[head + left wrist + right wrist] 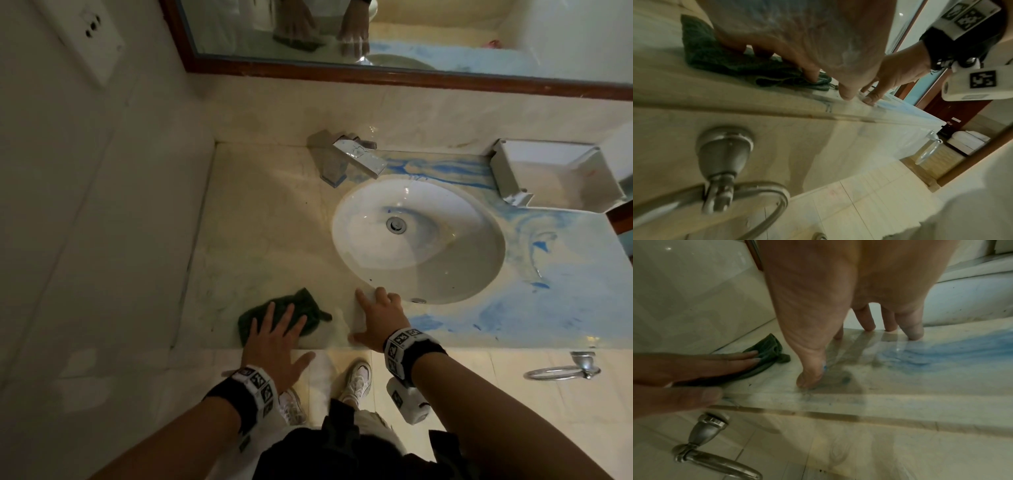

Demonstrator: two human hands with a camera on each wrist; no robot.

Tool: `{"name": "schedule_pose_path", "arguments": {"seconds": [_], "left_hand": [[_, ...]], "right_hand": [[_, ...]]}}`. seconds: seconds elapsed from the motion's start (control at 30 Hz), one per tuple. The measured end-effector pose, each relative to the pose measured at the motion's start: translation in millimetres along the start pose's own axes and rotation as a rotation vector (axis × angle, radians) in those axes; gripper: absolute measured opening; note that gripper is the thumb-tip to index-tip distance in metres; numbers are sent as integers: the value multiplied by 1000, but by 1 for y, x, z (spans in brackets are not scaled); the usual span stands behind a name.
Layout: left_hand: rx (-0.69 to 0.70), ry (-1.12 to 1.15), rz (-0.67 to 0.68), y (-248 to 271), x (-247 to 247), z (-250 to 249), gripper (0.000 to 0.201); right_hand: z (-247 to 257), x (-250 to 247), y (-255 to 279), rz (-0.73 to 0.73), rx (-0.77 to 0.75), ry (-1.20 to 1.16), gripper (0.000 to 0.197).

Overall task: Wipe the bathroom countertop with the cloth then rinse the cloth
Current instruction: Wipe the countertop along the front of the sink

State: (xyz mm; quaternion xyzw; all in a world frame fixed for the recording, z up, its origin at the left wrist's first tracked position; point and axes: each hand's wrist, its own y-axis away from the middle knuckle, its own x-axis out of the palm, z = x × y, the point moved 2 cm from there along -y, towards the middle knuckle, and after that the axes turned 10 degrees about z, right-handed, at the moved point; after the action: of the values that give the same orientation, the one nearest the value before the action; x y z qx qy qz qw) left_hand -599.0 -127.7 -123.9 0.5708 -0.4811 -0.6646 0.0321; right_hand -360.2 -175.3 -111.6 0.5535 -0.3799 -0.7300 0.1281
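Cloth (287, 317) is dark green and crumpled; we press it flat-fingered with our left hand (274, 346). Right hand (380, 317) rests spread on the countertop (260, 219). Only the wrist views show the towel ring (748, 194) beneath us.

The sink (418, 240) is set in the table (260, 212), the faucet (349, 157) behind it. At the front edge lies the cloth (301, 305) under the left hand (274, 339) — left of the sink. The right hand (380, 318) rests on the table between cloth and sink (a tray (555, 178) sits back right).

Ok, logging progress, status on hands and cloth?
Left hand flat on dark green cloth. Right hand open, braced on beige countertop. Blue smears remain.
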Motion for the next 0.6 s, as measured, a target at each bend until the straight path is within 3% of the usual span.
{"name": "schedule_pose_path", "arguments": {"seconds": [0.17, 0.27, 0.6], "left_hand": [[-52, 12, -34, -45, -37, 10, 73], [-79, 43, 20, -61, -52, 11, 73], [-10, 8, -20, 4, -3, 12, 75]], "right_hand": [[2, 1, 0, 4, 5, -9, 109], [2, 2, 2, 2, 16, 5, 107], [4, 7, 2, 10, 46, -39, 105]]}}
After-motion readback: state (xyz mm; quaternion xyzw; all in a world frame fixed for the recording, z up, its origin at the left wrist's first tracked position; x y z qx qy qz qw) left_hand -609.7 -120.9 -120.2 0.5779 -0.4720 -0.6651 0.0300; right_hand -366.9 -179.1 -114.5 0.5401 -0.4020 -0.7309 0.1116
